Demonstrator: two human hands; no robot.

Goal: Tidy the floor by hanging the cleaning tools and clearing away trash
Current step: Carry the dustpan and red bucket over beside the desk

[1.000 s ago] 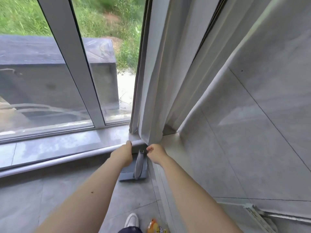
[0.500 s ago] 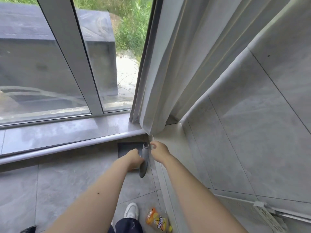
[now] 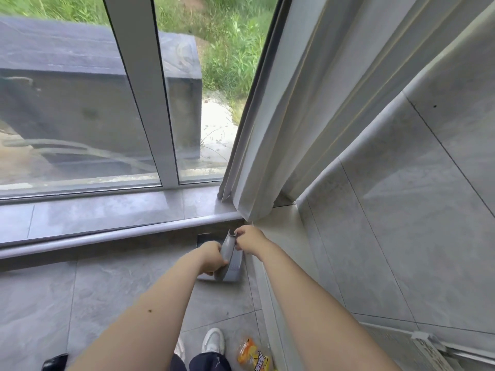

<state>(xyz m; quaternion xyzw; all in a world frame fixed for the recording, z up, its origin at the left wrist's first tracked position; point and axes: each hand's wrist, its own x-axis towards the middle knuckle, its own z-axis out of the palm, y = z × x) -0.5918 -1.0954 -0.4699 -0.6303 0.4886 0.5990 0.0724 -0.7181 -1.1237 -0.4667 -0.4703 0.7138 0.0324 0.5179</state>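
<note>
A grey dustpan (image 3: 232,269) stands in the floor corner under the window ledge, its grey handle (image 3: 227,250) rising toward me. My left hand (image 3: 213,257) is wrapped around the lower part of the handle. The fingers of my right hand (image 3: 249,241) pinch the handle's top end, beside the wall. An orange snack packet (image 3: 253,354) lies on the floor tiles near my white shoe (image 3: 213,341), well behind both hands.
A grey curtain (image 3: 270,145) hangs down to the ledge (image 3: 107,218) just above the hands. A tiled wall (image 3: 401,210) closes the right side. A white power strip (image 3: 428,349) lies at the wall's foot, lower right. A dark object (image 3: 55,362) sits at the bottom left.
The left hand slid from the handle's top down its shaft. The right hand stayed pinched at the top end. The view tilted down and back up.
</note>
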